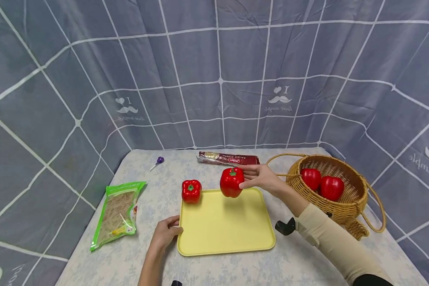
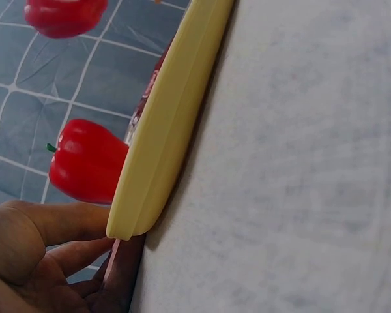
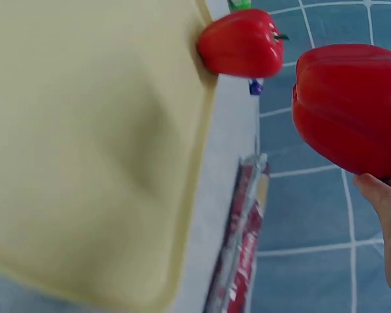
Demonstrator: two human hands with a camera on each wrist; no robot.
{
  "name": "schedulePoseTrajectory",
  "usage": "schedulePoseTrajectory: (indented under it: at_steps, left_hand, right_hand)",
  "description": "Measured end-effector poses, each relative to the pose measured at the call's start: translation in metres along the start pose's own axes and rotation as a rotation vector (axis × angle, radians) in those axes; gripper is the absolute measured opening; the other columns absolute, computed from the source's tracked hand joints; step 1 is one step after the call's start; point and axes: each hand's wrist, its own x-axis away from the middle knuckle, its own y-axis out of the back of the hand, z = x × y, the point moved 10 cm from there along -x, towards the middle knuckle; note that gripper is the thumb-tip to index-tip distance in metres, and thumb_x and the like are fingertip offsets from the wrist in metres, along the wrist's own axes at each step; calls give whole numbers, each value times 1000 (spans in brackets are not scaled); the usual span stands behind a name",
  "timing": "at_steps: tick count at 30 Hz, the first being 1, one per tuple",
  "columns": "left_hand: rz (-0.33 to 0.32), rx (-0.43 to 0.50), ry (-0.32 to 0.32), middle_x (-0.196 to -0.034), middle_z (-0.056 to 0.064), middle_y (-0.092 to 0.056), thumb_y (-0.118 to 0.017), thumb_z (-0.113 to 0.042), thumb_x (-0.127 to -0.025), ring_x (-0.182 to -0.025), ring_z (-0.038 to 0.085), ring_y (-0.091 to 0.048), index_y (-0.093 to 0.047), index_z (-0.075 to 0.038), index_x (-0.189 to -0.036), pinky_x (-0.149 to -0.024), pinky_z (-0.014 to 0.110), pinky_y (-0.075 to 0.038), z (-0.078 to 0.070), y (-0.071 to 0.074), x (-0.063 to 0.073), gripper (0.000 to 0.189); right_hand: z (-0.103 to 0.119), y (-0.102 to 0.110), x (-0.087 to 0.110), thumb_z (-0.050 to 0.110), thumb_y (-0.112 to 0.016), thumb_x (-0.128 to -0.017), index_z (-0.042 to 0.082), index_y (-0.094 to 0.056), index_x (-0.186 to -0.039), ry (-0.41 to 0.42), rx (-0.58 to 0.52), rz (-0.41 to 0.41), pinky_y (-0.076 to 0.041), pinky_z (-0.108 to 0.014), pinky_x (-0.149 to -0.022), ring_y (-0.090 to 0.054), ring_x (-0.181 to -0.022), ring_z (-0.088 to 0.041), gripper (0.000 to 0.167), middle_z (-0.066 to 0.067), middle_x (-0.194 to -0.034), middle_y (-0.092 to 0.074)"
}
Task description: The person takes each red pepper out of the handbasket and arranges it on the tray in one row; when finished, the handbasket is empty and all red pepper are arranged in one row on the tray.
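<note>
"While the right hand pinches a glossy, lobed red pepper above the yellow tray at twelve o'clock, where's the left hand?"

"Gripping the tray's smooth rim at nine; a second pepper sits between ten and eleven."

"Anything cut off?"

"The right wrist view crops the held pepper and misses its green stem. Only the head view shows the woven basket past two o'clock, its rim partly hiding two shiny red things."

Green-edged packet, purple lollipop and maroon packet before a gridded blue-grey curtain
</note>
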Motion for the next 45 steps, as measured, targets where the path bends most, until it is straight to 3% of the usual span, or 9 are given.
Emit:
schedulePoseTrajectory:
  at_steps: [9, 16, 31, 41, 45]
  left_hand:
    - [-3, 5, -11, -108, 19, -63, -63, 1, -82, -86, 18, -61, -57, 7, -130, -69, 29, -53, 0, 0, 0, 49]
    - [-5, 2, -44, -107, 19, -65, -62, 2, -82, -86, 17, -61, -58, 9, -128, -69, 27, -53, -3, 0, 0, 47]
    - [2, 17, -40, -107, 20, -64, -62, 2, -83, -84, 17, -61, -57, 9, -128, -69, 27, -53, -3, 0, 2, 47]
    - [6, 22, -42, -107, 20, -64, -63, 2, -82, -85, 17, -61, -57, 9, -129, -68, 25, -52, -4, 0, 2, 47]
    - [4, 22, -33, -107, 20, -64, -63, 2, -82, -85, 17, -60, -58, 9, -128, -68, 25, -52, -3, 0, 2, 47]
  right_hand:
    - [-21, -29, -12, 10, -82, -76, -2, -48, -140, 12, -44, 13, -49, -38, -99, -48, -133, -37, 74, -23, -142, -51]
    - [-37, -40, -25, 6, -81, -75, -3, -51, -136, 2, -17, -29, -47, -39, -102, -50, -132, -37, 69, -23, -139, -54]
    - [-66, -58, -45, 7, -85, -70, 2, -54, -133, 14, 91, -126, -45, -40, -104, -49, -133, -35, 70, -21, -139, -55]
    - [-63, -67, -50, 4, -81, -75, -4, -44, -142, 66, 90, -86, -40, -43, -108, -42, -137, -37, 77, -22, -146, -46]
    - [-45, -71, -41, 2, -78, -77, -8, -44, -141, 71, 116, -62, -39, -45, -109, -42, -136, -40, 74, -25, -146, -45]
